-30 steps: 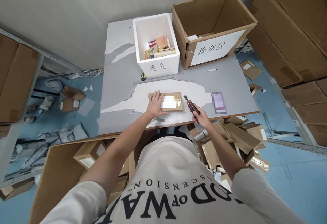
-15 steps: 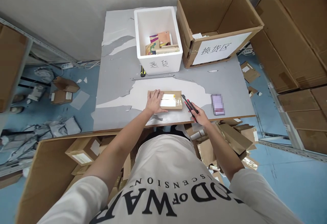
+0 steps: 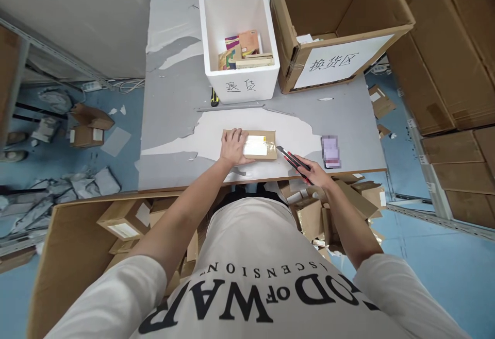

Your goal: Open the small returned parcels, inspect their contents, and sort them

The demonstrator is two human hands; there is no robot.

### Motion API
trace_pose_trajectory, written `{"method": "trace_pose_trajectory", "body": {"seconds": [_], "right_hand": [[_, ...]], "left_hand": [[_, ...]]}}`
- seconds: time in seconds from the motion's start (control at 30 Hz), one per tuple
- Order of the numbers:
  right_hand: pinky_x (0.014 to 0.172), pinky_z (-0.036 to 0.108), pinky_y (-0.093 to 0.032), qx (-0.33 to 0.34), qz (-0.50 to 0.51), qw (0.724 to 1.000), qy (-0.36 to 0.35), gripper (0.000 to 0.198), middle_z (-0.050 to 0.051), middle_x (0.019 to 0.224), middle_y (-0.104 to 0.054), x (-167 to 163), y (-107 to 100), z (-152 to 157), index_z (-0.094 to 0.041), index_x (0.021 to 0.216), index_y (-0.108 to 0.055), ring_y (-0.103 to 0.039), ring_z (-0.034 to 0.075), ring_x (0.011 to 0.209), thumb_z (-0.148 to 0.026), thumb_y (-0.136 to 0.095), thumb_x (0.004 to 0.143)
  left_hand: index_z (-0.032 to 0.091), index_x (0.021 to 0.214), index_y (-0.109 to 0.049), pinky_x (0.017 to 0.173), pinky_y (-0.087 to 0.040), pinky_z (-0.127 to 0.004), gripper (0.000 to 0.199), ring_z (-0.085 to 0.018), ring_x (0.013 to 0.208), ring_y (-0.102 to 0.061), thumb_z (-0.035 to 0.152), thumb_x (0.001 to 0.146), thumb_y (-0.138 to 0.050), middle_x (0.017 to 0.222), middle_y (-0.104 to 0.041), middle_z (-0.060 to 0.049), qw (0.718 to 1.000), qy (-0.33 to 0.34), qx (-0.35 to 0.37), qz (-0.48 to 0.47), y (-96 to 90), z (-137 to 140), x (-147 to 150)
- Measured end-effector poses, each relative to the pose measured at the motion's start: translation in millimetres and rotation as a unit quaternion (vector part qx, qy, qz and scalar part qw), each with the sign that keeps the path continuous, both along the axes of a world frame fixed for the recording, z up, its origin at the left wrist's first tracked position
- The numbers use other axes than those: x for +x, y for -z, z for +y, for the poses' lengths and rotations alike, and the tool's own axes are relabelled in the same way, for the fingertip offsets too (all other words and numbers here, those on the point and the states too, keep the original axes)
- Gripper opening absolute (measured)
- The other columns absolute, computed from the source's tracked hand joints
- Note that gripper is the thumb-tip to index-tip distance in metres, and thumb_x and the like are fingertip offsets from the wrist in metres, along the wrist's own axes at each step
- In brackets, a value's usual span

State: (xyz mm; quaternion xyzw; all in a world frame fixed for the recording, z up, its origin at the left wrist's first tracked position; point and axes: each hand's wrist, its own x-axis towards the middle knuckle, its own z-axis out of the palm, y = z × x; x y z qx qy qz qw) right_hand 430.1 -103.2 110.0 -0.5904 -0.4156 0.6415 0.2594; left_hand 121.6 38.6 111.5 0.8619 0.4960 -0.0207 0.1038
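Note:
A small brown cardboard box (image 3: 269, 138) lies flat on the table, with a white label on top and shiny tape at its right end. My left hand (image 3: 233, 147) grips its left end, fingers over the top and thumb along the near side. In my right hand (image 3: 317, 174) is a black and red utility knife (image 3: 294, 160), held closed in the fingers. Its tip points left, at or very near the box's right end; contact I cannot make out.
A white foam box (image 3: 242, 85) with several books stands behind, beside a large open carton (image 3: 348, 63). A yellow and black cutter (image 3: 214, 97) lies by the foam box, and a blurred phone-like object (image 3: 330, 151) at right. Cartons (image 3: 124, 220) fill a bin below the table's front edge.
My right hand and the knife have shifted slightly right, and the knife lies at a flatter angle. My left hand stays on the box. The whole view has tilted a little.

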Motion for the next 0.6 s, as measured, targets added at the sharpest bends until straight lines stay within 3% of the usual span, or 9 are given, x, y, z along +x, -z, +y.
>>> {"method": "trace_pose_trajectory", "body": {"seconds": [0.4, 0.53, 0.6], "right_hand": [[0.037, 0.022, -0.038, 0.004, 0.013, 0.999, 0.048, 0.077, 0.004, 0.088, -0.066, -12, 8, -34, -0.024, 0.146, -0.036, -0.045, 0.007, 0.044, -0.052, -0.061, 0.080], [0.042, 0.024, -0.045, 0.046, 0.020, 0.983, 0.174, 0.077, 0.004, 0.094, -0.067, -13, 16, -40, -0.026, 0.144, -0.033, -0.053, 0.009, 0.050, -0.052, -0.063, 0.079], [0.045, 0.023, -0.048, 0.068, 0.031, 0.964, 0.255, 0.063, 0.004, 0.096, -0.066, -21, 21, -36, -0.026, 0.132, -0.046, -0.057, 0.010, 0.057, -0.053, -0.064, 0.078]], "left_hand": [[0.016, 0.144, -0.034, 0.113, -0.010, -0.057, 0.108, -0.040, 0.139, -0.024, 0.069, 0.057, -0.069, 0.149, -0.033, -0.020, 1.000, 0.003, -0.002, -0.027, 1.7, 1, -2], [0.015, 0.143, -0.034, 0.114, -0.010, -0.056, 0.109, -0.040, 0.139, -0.023, 0.071, 0.057, -0.068, 0.150, -0.032, -0.021, 0.999, 0.010, -0.008, -0.049, 1.5, 1, -3], [0.016, 0.143, -0.034, 0.114, -0.012, -0.055, 0.100, -0.038, 0.140, -0.024, 0.070, 0.064, -0.063, 0.150, -0.032, -0.019, 0.997, 0.005, -0.016, -0.078, 2.3, 4, -6]]}}
